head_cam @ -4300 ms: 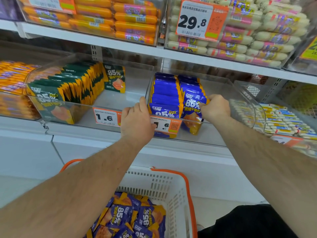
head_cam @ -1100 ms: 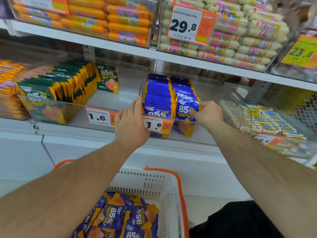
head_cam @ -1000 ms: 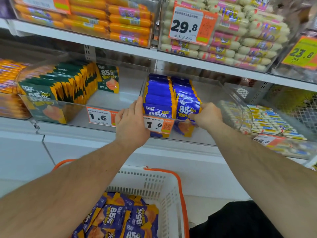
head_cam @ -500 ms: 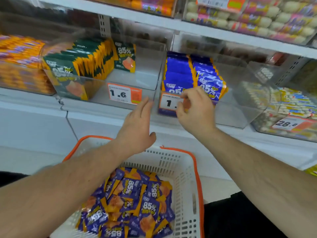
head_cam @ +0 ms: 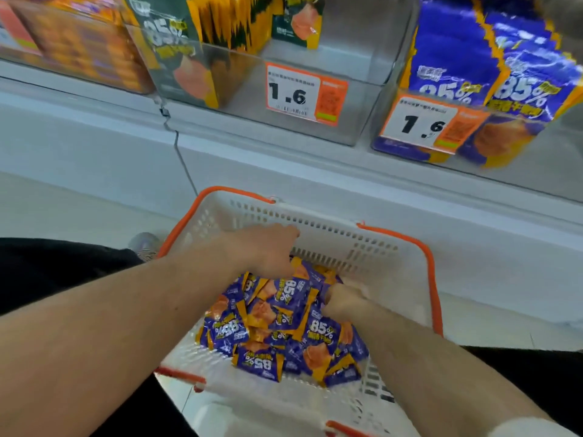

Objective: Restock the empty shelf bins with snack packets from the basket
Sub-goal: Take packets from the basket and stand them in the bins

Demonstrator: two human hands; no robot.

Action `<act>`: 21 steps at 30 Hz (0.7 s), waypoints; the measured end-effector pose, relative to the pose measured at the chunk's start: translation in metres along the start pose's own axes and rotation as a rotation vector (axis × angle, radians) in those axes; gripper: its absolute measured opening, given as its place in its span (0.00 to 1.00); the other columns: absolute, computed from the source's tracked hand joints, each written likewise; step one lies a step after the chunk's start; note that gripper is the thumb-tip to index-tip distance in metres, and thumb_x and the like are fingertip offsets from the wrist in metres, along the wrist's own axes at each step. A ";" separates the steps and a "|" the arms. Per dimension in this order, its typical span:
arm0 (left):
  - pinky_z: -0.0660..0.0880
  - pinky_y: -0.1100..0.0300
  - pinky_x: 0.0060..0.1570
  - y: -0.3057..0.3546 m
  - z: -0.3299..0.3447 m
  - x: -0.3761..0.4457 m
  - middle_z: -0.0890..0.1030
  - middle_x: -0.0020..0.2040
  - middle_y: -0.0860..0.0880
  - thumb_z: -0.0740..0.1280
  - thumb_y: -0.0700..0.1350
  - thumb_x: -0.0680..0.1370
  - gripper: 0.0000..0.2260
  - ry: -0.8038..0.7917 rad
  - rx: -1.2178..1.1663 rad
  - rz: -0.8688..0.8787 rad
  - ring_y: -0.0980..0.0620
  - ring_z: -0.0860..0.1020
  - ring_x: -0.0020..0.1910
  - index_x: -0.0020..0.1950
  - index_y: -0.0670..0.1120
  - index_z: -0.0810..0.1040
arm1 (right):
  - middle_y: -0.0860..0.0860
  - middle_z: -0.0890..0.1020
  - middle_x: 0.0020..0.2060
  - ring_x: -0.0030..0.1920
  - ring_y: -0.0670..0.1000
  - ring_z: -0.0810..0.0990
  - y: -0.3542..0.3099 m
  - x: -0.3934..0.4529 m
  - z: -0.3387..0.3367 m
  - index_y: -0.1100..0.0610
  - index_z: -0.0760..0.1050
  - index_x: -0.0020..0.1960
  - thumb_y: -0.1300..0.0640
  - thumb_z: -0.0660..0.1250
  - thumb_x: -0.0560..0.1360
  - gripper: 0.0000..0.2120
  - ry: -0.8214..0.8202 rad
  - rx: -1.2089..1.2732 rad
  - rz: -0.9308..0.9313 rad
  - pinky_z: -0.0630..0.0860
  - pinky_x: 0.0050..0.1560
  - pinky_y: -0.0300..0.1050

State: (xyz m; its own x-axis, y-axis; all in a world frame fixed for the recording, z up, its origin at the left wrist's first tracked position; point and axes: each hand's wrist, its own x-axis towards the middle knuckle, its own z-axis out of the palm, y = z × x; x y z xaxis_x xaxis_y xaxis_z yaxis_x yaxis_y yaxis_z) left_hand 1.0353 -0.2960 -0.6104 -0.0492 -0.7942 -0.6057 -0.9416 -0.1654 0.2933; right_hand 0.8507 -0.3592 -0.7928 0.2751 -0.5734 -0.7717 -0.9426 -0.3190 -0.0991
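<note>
A white basket (head_cam: 318, 228) with an orange rim stands on the floor below the shelf. It holds a pile of purple and orange snack packets (head_cam: 284, 326). My left hand (head_cam: 265, 250) reaches down into the far side of the pile; its fingertips are hidden among the packets. My right hand (head_cam: 344, 302) is curled like a fist at the pile's right side, its fingers round some packets. Above on the right, a clear shelf bin (head_cam: 536, 159) holds two upright rows of the same blue-purple packets (head_cam: 467, 64).
A second clear bin (head_cam: 315, 130) to the left holds green packets (head_cam: 176, 45) and has bare room on its right half. Orange price tags reading 1.6 (head_cam: 306, 94) hang on both bins. A white shelf base runs behind the basket. My dark-clothed legs flank it.
Both hands have left the blue-packet bin and dropped into the basket. My view has tilted down, so the upper shelves are out of sight.
</note>
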 end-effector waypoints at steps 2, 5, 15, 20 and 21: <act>0.75 0.46 0.60 0.001 0.004 0.005 0.64 0.75 0.45 0.65 0.52 0.79 0.32 -0.028 0.024 0.010 0.44 0.76 0.62 0.79 0.49 0.52 | 0.52 0.67 0.33 0.31 0.51 0.66 0.002 0.006 0.018 0.54 0.65 0.40 0.54 0.66 0.78 0.12 -0.062 0.009 0.035 0.63 0.31 0.49; 0.76 0.46 0.59 0.000 0.008 0.011 0.69 0.72 0.45 0.65 0.51 0.79 0.30 -0.047 0.009 0.009 0.45 0.76 0.60 0.77 0.47 0.56 | 0.53 0.76 0.47 0.42 0.53 0.77 0.001 0.010 0.034 0.53 0.67 0.57 0.44 0.72 0.73 0.21 -0.050 0.061 0.074 0.74 0.36 0.48; 0.75 0.48 0.60 0.000 0.008 0.011 0.70 0.69 0.47 0.66 0.51 0.79 0.28 -0.042 0.013 -0.001 0.46 0.75 0.61 0.75 0.47 0.60 | 0.51 0.73 0.41 0.43 0.52 0.74 -0.004 0.001 0.043 0.52 0.68 0.47 0.45 0.75 0.71 0.18 0.099 -0.066 -0.047 0.70 0.41 0.48; 0.76 0.46 0.58 0.004 0.004 0.006 0.73 0.67 0.44 0.66 0.52 0.78 0.29 -0.020 -0.011 0.015 0.45 0.78 0.59 0.75 0.46 0.59 | 0.50 0.73 0.44 0.42 0.51 0.73 -0.001 -0.015 0.000 0.53 0.69 0.51 0.55 0.72 0.74 0.12 0.060 0.135 -0.203 0.70 0.42 0.48; 0.77 0.46 0.58 0.005 0.003 0.005 0.73 0.67 0.44 0.66 0.52 0.78 0.31 -0.014 -0.030 0.015 0.45 0.79 0.58 0.76 0.47 0.57 | 0.51 0.75 0.49 0.47 0.52 0.75 -0.002 -0.022 -0.015 0.54 0.72 0.57 0.54 0.72 0.75 0.14 0.084 0.142 -0.224 0.72 0.45 0.48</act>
State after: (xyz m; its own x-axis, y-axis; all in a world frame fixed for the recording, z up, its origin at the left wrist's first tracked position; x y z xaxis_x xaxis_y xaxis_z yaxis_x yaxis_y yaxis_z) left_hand 1.0294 -0.2989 -0.6142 -0.0679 -0.7886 -0.6111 -0.9304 -0.1712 0.3243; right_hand 0.8490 -0.3575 -0.7666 0.4887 -0.5634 -0.6662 -0.8720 -0.3394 -0.3527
